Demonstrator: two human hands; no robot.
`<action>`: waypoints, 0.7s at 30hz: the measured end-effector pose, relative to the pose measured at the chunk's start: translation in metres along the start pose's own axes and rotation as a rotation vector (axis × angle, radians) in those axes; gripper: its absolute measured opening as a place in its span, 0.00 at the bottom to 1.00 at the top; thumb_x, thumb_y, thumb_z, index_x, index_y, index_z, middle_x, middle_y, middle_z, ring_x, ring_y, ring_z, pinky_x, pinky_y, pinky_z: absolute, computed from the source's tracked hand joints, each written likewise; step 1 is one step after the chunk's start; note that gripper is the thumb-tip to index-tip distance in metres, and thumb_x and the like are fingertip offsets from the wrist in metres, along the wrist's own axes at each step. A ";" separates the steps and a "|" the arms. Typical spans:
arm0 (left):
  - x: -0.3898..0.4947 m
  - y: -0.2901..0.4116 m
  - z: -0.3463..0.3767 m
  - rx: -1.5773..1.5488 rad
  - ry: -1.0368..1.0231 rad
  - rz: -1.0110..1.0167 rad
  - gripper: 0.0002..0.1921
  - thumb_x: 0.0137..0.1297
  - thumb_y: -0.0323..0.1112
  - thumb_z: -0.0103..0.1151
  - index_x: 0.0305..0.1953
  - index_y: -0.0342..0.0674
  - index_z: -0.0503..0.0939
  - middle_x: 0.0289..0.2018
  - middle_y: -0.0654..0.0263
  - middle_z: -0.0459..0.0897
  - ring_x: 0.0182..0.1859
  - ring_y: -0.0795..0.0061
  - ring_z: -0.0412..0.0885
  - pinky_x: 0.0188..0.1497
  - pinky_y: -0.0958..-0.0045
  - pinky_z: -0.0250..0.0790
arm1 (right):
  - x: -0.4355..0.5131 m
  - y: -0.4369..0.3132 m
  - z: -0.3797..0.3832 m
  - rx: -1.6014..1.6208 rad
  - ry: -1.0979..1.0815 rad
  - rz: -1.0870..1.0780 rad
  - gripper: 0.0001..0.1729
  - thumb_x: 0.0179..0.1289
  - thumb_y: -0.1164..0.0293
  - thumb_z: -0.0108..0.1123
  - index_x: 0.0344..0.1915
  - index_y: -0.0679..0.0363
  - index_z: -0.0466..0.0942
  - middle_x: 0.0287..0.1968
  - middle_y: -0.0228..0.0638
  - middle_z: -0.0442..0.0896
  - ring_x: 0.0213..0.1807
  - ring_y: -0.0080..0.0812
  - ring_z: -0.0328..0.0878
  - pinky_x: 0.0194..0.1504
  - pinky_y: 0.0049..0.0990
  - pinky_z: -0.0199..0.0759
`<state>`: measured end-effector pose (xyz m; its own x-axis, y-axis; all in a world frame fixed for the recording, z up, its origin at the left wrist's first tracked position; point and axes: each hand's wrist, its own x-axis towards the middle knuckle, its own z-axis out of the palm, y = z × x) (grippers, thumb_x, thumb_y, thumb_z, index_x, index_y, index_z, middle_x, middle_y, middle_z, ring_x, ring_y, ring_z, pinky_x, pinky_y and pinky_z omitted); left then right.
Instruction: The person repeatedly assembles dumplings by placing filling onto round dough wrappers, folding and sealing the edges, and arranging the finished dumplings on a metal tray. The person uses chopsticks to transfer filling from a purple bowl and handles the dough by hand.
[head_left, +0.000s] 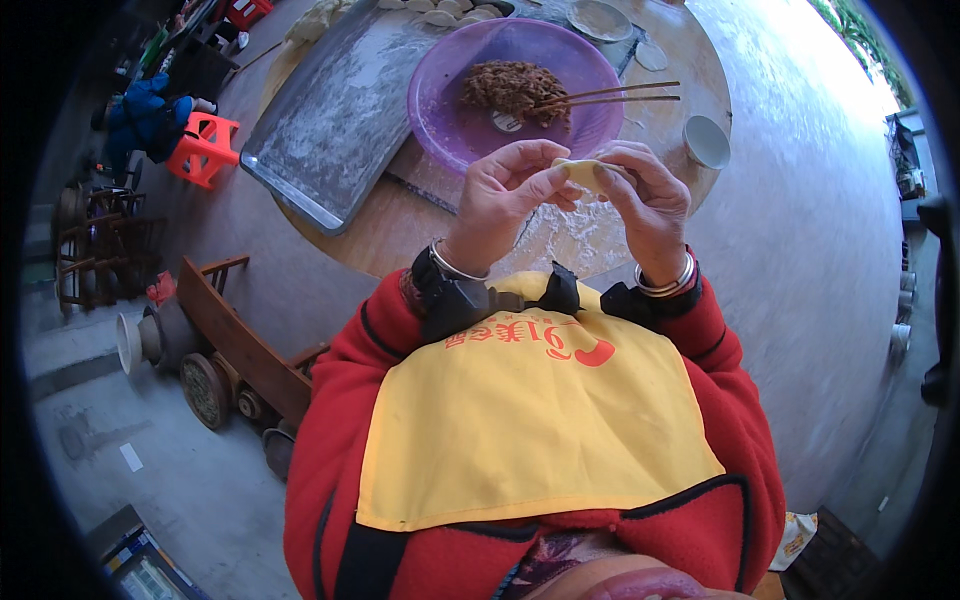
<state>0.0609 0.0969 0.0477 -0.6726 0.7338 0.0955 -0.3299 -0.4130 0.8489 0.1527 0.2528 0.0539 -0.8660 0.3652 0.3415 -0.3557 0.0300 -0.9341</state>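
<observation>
A pale dumpling (582, 177) is held up between both hands, above the near rim of a purple plastic basin (517, 37). My left hand (508, 191) pinches one end with thumb and fingers. At the other end, the thumb and fingers of my right hand (646, 191) press the dough edge. Brown minced filling (514, 86) lies heaped in the basin. A pair of wooden chopsticks (630, 92) rests in it, their ends sticking out over the right rim. A small round object (506, 121) sits by the filling. The dumpling's underside is partly hidden by fingers.
A floured metal tray (330, 127) lies left of the basin on a round wooden table (345, 251). Several dumplings (442, 11) stand behind. A floury dish (600, 20), a dough wrapper (651, 56) and a white bowl (706, 142) are on the right. Loose flour (574, 232) covers the near tabletop.
</observation>
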 end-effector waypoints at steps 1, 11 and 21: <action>0.000 0.000 -0.002 -0.006 -0.004 -0.028 0.11 0.67 0.29 0.56 0.48 0.32 0.77 0.39 0.60 0.83 0.37 0.75 0.83 0.39 0.73 0.77 | 0.000 0.000 0.000 0.007 -0.002 0.007 0.09 0.60 0.83 0.59 0.43 0.69 0.77 0.43 0.35 0.77 0.42 0.21 0.74 0.43 0.18 0.69; -0.004 -0.003 -0.006 0.240 0.046 0.109 0.09 0.64 0.28 0.59 0.44 0.31 0.79 0.33 0.61 0.84 0.32 0.79 0.82 0.35 0.79 0.75 | 0.006 -0.001 0.004 -0.215 -0.104 -0.058 0.10 0.60 0.80 0.61 0.43 0.69 0.78 0.41 0.34 0.78 0.42 0.22 0.75 0.42 0.18 0.69; -0.004 -0.003 -0.012 0.439 0.074 0.174 0.07 0.64 0.27 0.59 0.42 0.32 0.79 0.32 0.64 0.83 0.31 0.81 0.81 0.34 0.80 0.75 | 0.011 0.009 0.008 -0.259 -0.121 -0.070 0.10 0.60 0.75 0.64 0.39 0.69 0.79 0.37 0.33 0.81 0.37 0.20 0.76 0.38 0.18 0.71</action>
<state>0.0567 0.0895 0.0386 -0.7435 0.6272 0.2319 0.0919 -0.2476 0.9645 0.1375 0.2498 0.0502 -0.8839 0.2404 0.4012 -0.3277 0.2937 -0.8980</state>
